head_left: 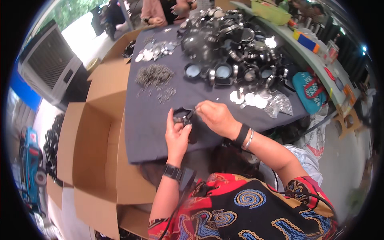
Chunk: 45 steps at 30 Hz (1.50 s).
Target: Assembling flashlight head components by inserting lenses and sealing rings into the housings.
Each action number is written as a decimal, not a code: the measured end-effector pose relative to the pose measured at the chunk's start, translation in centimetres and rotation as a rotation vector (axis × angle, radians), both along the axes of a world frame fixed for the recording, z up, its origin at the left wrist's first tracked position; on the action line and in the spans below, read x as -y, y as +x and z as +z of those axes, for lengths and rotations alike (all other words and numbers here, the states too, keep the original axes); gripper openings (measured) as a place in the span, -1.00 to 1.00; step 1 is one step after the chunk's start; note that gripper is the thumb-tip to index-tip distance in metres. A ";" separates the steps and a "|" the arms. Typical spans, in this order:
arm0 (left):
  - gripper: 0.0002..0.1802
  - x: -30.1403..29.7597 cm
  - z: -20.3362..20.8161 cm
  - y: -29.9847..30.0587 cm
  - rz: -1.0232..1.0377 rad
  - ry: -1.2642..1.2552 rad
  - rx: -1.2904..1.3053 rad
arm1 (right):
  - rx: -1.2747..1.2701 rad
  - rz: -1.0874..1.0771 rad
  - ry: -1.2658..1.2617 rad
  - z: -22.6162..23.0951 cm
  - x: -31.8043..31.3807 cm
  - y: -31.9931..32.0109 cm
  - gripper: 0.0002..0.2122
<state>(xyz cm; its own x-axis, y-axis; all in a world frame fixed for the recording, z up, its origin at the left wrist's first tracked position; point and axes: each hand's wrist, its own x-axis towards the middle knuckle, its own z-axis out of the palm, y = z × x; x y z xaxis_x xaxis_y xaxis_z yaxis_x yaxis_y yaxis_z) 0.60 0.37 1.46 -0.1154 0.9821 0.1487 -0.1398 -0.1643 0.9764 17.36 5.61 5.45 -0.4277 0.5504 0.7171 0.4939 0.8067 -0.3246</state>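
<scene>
My left hand [176, 138] is closed round a black ring-shaped part [182, 116] with a shiny metal piece in it, held just above the dark cloth near the table's front edge. The fingers of my right hand [218, 117] are pinched together at the part's right rim. Whatever lies between those fingertips is hidden. Beyond my hands is a heap of small grey metal pieces [154, 76], with a few strays nearer me. Flat white and silver discs [250, 99] lie to the right, beside a clear plastic bag [278, 105].
Black round parts with silver bands [244, 44] pile up across the table's far right. More pale discs [154, 51] lie far left. An open cardboard box [96, 148] stands against the table's left side. A teal pouch [310, 92] sits at the right edge. Another person [166, 12] is across the table.
</scene>
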 end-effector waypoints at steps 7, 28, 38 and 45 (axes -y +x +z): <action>-0.14 0.7 -1.0 -1.2 0.030 -0.032 0.007 | 0.035 0.120 0.001 -2.4 -1.3 -4.1 -0.88; -0.37 0.6 -1.3 -1.2 0.022 -0.029 0.000 | 0.115 0.207 -0.106 -1.9 -0.8 -3.5 -0.89; -0.65 0.4 -1.2 -1.0 0.086 -0.054 -0.055 | 0.112 0.254 -0.166 -2.0 -0.8 -3.2 -0.90; -0.79 0.1 -1.5 -0.6 0.227 -0.034 -0.115 | -0.027 0.147 -0.443 0.7 -2.9 -0.5 -0.92</action>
